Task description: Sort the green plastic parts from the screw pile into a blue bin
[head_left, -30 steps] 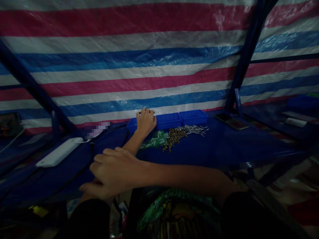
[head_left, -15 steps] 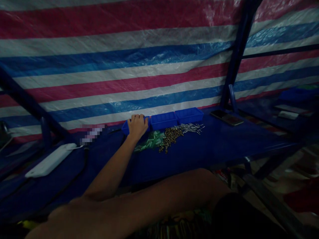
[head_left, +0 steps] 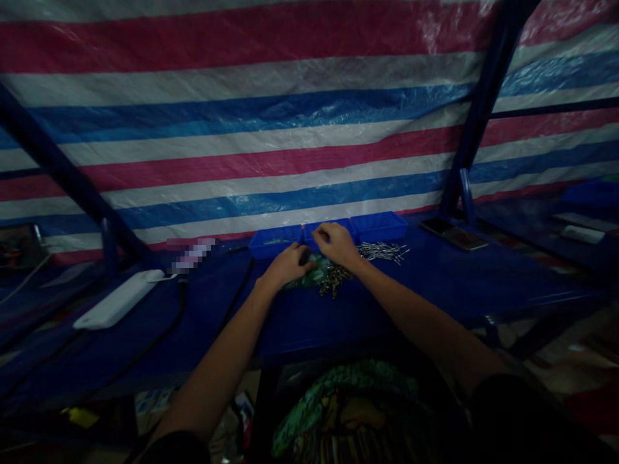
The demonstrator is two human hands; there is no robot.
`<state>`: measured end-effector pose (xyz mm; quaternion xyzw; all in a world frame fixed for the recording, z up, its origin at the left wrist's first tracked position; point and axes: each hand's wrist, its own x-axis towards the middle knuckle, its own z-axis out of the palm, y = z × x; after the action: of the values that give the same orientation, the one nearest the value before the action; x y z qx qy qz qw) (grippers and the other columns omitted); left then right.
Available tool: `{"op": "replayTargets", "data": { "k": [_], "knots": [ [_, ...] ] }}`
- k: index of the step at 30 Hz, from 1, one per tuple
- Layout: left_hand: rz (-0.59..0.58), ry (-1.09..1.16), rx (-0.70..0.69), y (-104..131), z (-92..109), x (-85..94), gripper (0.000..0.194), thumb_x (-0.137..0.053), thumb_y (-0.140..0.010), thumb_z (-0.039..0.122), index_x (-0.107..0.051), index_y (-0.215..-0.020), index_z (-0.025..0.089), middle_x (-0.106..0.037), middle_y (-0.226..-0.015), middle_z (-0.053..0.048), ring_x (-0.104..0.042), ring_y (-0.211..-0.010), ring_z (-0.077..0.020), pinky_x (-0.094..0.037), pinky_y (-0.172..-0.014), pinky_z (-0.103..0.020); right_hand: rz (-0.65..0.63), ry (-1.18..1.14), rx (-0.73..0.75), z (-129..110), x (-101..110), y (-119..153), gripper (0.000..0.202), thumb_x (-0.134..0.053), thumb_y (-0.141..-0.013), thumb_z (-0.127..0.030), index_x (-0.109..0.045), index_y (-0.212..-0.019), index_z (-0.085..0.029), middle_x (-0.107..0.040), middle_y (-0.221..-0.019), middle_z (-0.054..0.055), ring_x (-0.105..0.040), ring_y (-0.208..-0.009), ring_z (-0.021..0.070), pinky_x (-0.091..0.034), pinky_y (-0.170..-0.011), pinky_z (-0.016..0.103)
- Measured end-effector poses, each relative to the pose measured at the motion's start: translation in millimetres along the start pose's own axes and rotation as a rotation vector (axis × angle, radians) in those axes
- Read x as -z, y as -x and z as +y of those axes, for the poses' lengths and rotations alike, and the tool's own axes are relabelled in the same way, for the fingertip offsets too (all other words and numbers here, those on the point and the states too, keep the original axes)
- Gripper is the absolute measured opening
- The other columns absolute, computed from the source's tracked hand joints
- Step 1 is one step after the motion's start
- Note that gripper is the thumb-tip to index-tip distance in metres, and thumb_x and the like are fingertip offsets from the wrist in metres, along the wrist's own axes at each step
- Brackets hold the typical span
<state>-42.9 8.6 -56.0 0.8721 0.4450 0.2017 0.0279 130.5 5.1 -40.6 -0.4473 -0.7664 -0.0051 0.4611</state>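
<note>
Head view: early work, I judge, with green pieces [head_left: 313, 276] left of the brass pile [head_left: 333, 278] and pins [head_left: 383, 251] right, all loose; left fingers [head_left: 296, 251] curl over green, right fingers [head_left: 323, 234] look narrow, both grips unclear.

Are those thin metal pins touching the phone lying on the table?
Apart. The head view shows it: a strip of blue tabletop lies between the thin metal pins and the phone.
</note>
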Motion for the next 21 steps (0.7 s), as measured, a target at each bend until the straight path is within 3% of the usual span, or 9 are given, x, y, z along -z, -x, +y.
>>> {"op": "replayTargets", "data": {
  "k": [2, 4, 8, 12, 16, 21],
  "knots": [
    [-0.019, -0.035, 0.046, 0, -1, 1.4, 0.045, -0.054, -0.078, 0.046, -0.06, -0.111, 0.016, -0.061, -0.107, -0.013, -0.059, -0.095, -0.0263, -0.044, -0.086, -0.036, 0.067, -0.048, -0.208, 17, 7, -4, 0.027, -0.042, -0.088, -0.032, -0.061, -0.079, -0.016, -0.058, -0.066, 0.001, -0.051, -0.065, 0.0132, -0.032, -0.061, 0.025],
    [-0.05, -0.042, 0.06, 0, -1, 1.9, 0.044, -0.052, -0.08, 0.045, -0.06, -0.111, 0.015, -0.062, -0.107, -0.013, -0.058, -0.098, -0.0273, -0.043, -0.087, -0.037, 0.047, -0.084, -0.296, 22, 9, -2, 0.028, -0.043, -0.087, -0.034, -0.062, -0.078, -0.016, -0.058, -0.064, 0.0, -0.051, -0.062, 0.0125, -0.031, -0.058, 0.024],
    [-0.004, 0.017, 0.084, 2, -3, 0.5, 0.042, -0.058, -0.077, 0.042, -0.06, -0.108, 0.014, -0.064, -0.101, -0.013, -0.059, -0.093, -0.0264, -0.044, -0.082, -0.037, -0.11, -0.063, -0.242, 12, -4, 5, 0.022, -0.049, -0.083, -0.033, -0.063, -0.077, -0.018, -0.06, -0.066, 0.001, -0.052, -0.062, 0.013, -0.031, -0.058, 0.024],
    [0.201, 0.076, 0.116, 3, -8, 0.3, 0.047, -0.067, -0.071, 0.037, -0.056, -0.11, 0.014, -0.062, -0.094, -0.01, -0.057, -0.086, -0.0239, -0.044, -0.076, -0.036, -0.164, -0.095, -0.192, 2, -17, 11, 0.022, -0.052, -0.081, -0.033, -0.062, -0.094, -0.018, -0.061, -0.069, 0.002, -0.053, -0.063, 0.0133, -0.033, -0.059, 0.025],
    [0.319, 0.139, 0.092, 2, -6, 3.1, 0.021, -0.059, -0.077, 0.027, -0.062, -0.094, 0.015, -0.058, -0.08, -0.005, -0.054, -0.075, -0.0193, -0.043, -0.07, -0.033, -0.194, -0.187, -0.203, -2, -18, 12, 0.034, -0.059, -0.077, -0.03, -0.058, -0.109, -0.016, -0.059, -0.067, 0.001, -0.053, -0.062, 0.0133, -0.037, -0.058, 0.025],
    [0.368, 0.191, -0.024, 5, 8, 7.0, 0.013, -0.058, -0.077, 0.022, -0.059, -0.088, 0.017, -0.058, -0.08, -0.003, -0.053, -0.073, -0.0165, -0.042, -0.068, -0.029, -0.279, -0.713, -0.357, -9, -10, 7, 0.012, -0.051, -0.084, -0.025, -0.059, -0.088, -0.016, -0.058, -0.059, 0.0, -0.055, -0.055, 0.0115, -0.043, -0.055, 0.024]
  ]
}}
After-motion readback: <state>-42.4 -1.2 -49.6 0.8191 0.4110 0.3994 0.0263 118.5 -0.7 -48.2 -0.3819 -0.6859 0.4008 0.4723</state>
